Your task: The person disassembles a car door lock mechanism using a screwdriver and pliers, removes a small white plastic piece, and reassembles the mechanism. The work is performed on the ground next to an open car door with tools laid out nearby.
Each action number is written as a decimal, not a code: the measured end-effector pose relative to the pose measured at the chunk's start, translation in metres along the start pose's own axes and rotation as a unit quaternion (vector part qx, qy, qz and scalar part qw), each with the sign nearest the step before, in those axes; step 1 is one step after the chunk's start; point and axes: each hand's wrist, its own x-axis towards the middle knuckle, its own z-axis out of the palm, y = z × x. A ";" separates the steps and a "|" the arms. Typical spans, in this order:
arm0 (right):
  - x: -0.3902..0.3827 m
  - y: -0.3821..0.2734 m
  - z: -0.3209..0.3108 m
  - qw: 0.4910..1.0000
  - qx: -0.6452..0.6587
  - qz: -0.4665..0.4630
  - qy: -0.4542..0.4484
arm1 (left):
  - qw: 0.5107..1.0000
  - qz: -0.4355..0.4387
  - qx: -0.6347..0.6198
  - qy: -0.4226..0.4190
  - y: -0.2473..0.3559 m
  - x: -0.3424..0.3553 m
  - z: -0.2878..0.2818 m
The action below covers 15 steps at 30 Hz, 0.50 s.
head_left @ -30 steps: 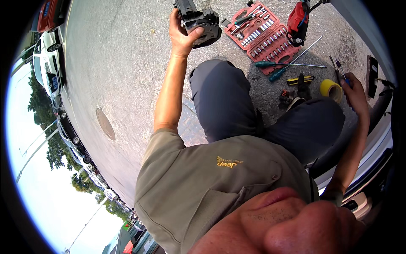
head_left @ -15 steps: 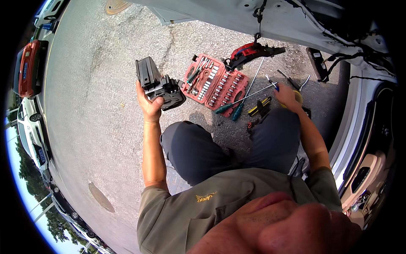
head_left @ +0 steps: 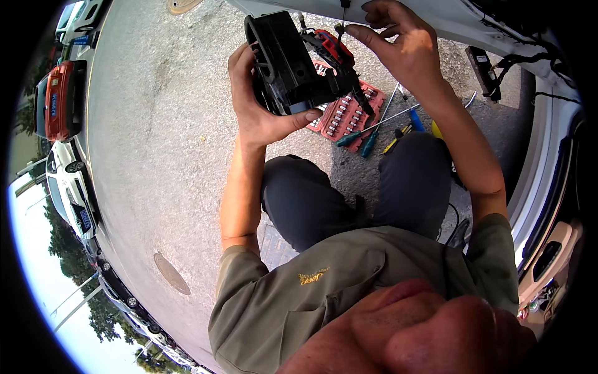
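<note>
My left hand (head_left: 258,118) is closed around a black plastic housing (head_left: 283,59), thumb along its near lower edge, lifted above the ground. Close against its right side hangs a red-and-black part (head_left: 336,53) on a thin dark cable (head_left: 342,22) coming down from the pale vehicle panel. My right hand (head_left: 405,43) is raised beside that cable, thumb stretched toward it and fingers apart, a little curled. It appears to hold nothing; whether the thumb touches the cable, I cannot tell. The housing covers much of the red tool case (head_left: 349,118) below, which holds several sockets.
Screwdrivers with green handles (head_left: 369,143) lie by the case, and a blue-handled tool (head_left: 416,119) rests near my right knee. A black module (head_left: 483,71) hangs on wires at the right. The door panel (head_left: 461,32) borders the far side; parked cars (head_left: 59,103) stand at far left.
My right hand has let go of the blue-handled tool and come up to the hanging cable. My left hand has brought the housing right and up, next to the red-and-black part.
</note>
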 end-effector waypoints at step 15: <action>0.006 0.001 0.011 0.981 0.129 0.143 0.025 | 1.000 -0.020 -0.001 0.021 -0.007 -0.018 0.000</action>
